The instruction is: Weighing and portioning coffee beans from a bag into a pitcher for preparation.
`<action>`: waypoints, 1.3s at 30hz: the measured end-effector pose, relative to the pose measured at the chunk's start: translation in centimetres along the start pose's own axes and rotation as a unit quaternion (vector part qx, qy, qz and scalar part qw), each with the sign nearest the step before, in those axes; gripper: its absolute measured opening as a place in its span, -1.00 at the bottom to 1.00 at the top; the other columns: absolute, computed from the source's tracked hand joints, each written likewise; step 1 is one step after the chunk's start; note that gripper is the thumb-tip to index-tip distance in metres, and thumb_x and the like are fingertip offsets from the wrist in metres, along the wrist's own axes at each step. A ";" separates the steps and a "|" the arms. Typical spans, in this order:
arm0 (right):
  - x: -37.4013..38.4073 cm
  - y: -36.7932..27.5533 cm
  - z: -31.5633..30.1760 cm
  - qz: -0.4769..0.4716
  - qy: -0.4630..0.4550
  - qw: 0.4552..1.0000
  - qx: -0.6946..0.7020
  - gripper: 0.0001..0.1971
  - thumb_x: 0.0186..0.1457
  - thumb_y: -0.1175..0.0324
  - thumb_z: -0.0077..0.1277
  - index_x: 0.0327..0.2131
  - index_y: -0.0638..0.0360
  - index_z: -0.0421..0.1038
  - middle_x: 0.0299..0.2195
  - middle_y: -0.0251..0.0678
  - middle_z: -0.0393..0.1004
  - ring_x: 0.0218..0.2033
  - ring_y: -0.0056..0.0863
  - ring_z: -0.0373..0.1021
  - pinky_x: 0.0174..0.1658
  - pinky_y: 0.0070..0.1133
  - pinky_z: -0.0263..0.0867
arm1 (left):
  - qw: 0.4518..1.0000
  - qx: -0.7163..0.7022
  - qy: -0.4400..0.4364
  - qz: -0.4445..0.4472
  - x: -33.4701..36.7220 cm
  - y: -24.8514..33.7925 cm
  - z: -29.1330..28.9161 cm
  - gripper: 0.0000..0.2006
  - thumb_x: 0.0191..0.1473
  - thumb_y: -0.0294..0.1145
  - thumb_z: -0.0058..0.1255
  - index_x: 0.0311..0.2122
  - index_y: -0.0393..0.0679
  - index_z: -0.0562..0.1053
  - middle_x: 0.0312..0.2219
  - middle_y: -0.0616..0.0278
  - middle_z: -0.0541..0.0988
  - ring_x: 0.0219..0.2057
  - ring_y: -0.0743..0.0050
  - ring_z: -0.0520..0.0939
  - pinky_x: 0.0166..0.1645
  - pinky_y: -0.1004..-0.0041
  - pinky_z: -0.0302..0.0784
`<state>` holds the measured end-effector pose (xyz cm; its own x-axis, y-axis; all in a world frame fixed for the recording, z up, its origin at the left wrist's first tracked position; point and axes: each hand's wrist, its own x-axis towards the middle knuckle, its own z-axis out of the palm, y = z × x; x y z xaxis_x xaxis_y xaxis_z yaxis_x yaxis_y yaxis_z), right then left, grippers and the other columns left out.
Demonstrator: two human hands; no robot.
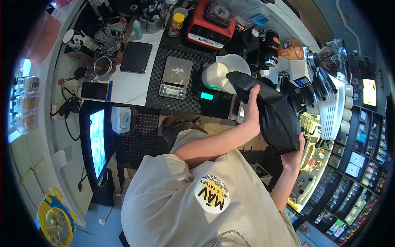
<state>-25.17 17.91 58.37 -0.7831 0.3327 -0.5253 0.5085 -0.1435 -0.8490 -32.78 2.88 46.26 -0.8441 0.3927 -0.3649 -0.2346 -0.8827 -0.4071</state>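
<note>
Both my hands hold a large black bag (279,117), tilted with its narrow upper end over the rim of a white pitcher (212,76). My left hand (252,111) grips the bag near that upper end. Under the bag's lower end, my right hand (294,155) supports it, fingers partly hidden behind. The pitcher stands at a black scale (206,96) with a lit green display. Whether anything is coming out of the bag cannot be made out. Left of the pitcher sits a second scale with a silver plate (177,71).
Behind the scales stands a red blender base (210,24), with a yellow-lidded jar (177,24) beside it. On the left counter lie a phone (94,90) and a dark flat tablet-like slab (136,57). A coffee grinder (333,57) with beans is at the right; a lit screen (97,142) is left.
</note>
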 end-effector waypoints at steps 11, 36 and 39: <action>0.3 0.0 -0.3 -0.008 0.023 1.000 -0.015 -0.31 0.17 -0.16 0.04 0.22 0.09 0.28 0.16 -0.18 0.41 0.15 -0.27 0.40 0.12 -0.29 0.40 | 1.000 -0.009 0.003 -0.018 0.4 -0.1 -0.4 -0.32 0.01 0.21 0.20 -0.01 -0.22 0.41 -0.16 0.09 0.59 -0.14 0.22 0.67 0.04 0.22 0.61; 0.1 0.2 -0.5 -0.015 0.028 0.999 -0.014 -0.37 0.13 -0.13 0.11 0.16 0.01 0.34 0.11 -0.26 0.46 0.11 -0.34 0.42 0.11 -0.34 0.39 | 0.999 -0.004 -0.009 -0.033 -0.2 0.0 0.4 -0.25 -0.01 0.31 0.11 -0.01 -0.25 0.42 -0.14 0.01 0.60 -0.13 0.13 0.67 0.07 0.16 0.59; 0.0 0.3 -0.5 -0.015 0.035 0.999 -0.023 -0.36 0.13 -0.14 0.10 0.17 0.02 0.33 0.12 -0.26 0.45 0.12 -0.33 0.41 0.10 -0.34 0.40 | 0.999 -0.007 -0.012 -0.047 -0.8 0.2 1.0 -0.25 -0.01 0.31 0.11 -0.01 -0.25 0.42 -0.14 0.01 0.60 -0.13 0.12 0.67 0.08 0.16 0.58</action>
<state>-24.84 18.39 58.17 -0.7722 0.4005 -0.4932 0.5022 -0.0908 -0.8600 -32.66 2.17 47.35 -0.8303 0.4667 -0.3045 -0.3061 -0.8386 -0.4507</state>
